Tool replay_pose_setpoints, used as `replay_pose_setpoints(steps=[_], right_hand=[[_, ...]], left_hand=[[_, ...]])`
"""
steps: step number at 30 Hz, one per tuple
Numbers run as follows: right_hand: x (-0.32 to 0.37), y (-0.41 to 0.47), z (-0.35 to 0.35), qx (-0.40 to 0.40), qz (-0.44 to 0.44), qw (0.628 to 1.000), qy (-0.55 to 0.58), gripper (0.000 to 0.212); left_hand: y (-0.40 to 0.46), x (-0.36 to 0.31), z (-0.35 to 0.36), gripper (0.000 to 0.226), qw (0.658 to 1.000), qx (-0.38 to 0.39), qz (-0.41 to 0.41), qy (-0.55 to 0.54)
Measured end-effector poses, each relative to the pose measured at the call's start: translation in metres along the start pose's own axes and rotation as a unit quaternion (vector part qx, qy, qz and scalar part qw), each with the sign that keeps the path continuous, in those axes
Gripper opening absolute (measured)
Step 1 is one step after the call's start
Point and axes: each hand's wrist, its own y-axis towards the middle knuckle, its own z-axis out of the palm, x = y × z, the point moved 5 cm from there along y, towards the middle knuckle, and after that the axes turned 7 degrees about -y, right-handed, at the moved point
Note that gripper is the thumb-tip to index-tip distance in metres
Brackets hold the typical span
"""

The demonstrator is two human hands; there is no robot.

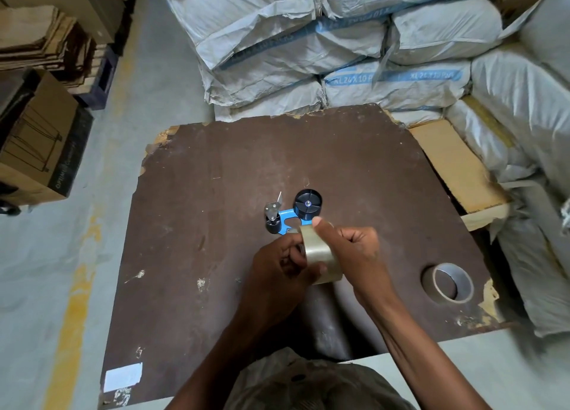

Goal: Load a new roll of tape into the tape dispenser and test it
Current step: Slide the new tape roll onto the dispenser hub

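Note:
A clear tape roll [319, 255] is held upright between both hands above the brown board [216, 212]. My right hand [351, 252] grips its right side, thumb pressed on the top rim. My left hand [283, 264] holds its left face, thumb on the tape's outer surface. Just beyond the hands the blue tape dispenser [287, 216] lies flat on the board, its black hub [307, 205] bare, a small black roller and metal blade at its left end. The dispenser's handle is hidden behind the roll and my hands.
A second tape roll [448, 283] lies flat near the board's right edge. Stacked grey sacks [308, 45] rise behind and to the right. Cardboard boxes [37, 138] stand on the floor at left. A white label [123, 377] sits at the board's near left corner.

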Motion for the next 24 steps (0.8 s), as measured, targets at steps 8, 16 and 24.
replay_pose_setpoints(steps=[8, 16, 24], right_hand=[[0.005, -0.004, -0.001, 0.117, 0.030, 0.992, 0.033, 0.035], [-0.011, 0.004, 0.008, 0.059, 0.066, 0.994, 0.061, 0.034], [-0.013, 0.010, 0.014, 0.011, 0.059, 0.996, 0.060, 0.053]], left_hand=[[0.006, 0.006, -0.014, 0.053, 0.999, -0.044, 0.013, 0.025], [0.018, 0.014, -0.015, 0.049, 0.999, -0.019, 0.009, 0.026], [0.013, 0.021, -0.007, 0.053, 0.999, -0.044, -0.019, -0.010]])
